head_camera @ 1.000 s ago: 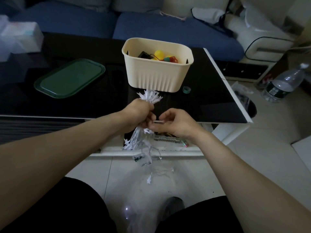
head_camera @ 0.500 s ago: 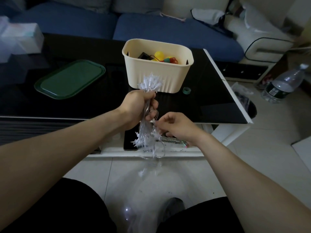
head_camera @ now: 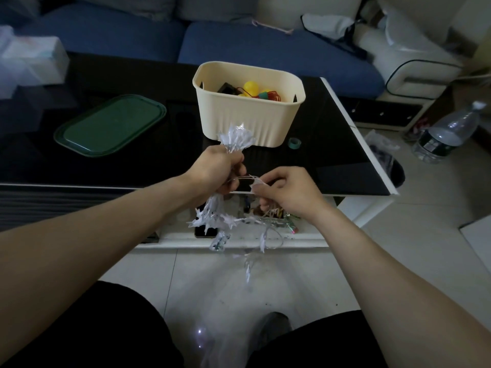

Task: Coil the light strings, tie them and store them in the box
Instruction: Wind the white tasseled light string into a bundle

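Two hands worked above the tabletop's (head_camera: 345, 144) near edge: the left hand (head_camera: 215, 171) clenched the light string bundle (head_camera: 233, 138), its long axis upright; the right hand (head_camera: 288, 189) pinched a wire loop. Beyond stood the box (head_camera: 249, 120).

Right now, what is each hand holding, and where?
Left hand grips the bundled white star light string at its middle; right hand pinches its loose wire.
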### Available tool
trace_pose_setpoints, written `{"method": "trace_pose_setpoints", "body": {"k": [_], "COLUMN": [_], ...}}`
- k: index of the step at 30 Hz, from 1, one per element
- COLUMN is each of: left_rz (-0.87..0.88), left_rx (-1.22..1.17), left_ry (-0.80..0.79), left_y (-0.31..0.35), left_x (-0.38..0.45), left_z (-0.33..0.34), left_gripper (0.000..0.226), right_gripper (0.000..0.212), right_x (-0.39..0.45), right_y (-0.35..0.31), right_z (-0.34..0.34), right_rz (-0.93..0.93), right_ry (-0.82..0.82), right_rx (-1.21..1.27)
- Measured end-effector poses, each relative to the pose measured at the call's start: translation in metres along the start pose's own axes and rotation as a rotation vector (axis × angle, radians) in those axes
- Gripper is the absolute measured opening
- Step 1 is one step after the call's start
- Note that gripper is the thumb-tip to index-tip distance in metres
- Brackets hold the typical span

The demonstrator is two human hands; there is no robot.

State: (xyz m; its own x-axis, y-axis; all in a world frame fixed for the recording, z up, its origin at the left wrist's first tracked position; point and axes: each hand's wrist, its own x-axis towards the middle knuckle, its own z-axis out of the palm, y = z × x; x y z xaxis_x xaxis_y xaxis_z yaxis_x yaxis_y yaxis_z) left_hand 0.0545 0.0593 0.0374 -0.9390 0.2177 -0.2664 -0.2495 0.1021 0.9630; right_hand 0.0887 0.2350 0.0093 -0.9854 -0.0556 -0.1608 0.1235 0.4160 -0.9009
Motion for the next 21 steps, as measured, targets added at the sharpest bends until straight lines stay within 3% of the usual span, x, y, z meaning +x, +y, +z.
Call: {"method": "trace_pose_setpoints", "body": {"k": [3,9,15,21], "left_rz": [-0.025,-0.052,0.028,0.068], "left_rx": [0.147,0.336,0.319,0.351], "left_ry": [0.003,-0.175,-0.13,-0.143], "left_y": [-0.003,-0.003,-0.004,-0.004], "left_x": [0.002,-0.003,-0.004,-0.004], "left_z": [0.0,0.003,0.0,0.0], "left_gripper": [0.02,0.018,0.018,0.014], "right_gripper": [0.017,0.03,0.035,0.028], "right_x": [0.001,0.004,0.0,-0.001], "right_y": [-0.001,-0.002,-0.001,-0.001], "right_z": [-0.002,-0.001,-0.008,-0.014], "right_rz": [-0.034,-0.049,0.095,0.151], "right_ry": [0.069,0.121,-0.004,0.03], "right_rx": [-0.046,-0.029,0.26,0.455]}}
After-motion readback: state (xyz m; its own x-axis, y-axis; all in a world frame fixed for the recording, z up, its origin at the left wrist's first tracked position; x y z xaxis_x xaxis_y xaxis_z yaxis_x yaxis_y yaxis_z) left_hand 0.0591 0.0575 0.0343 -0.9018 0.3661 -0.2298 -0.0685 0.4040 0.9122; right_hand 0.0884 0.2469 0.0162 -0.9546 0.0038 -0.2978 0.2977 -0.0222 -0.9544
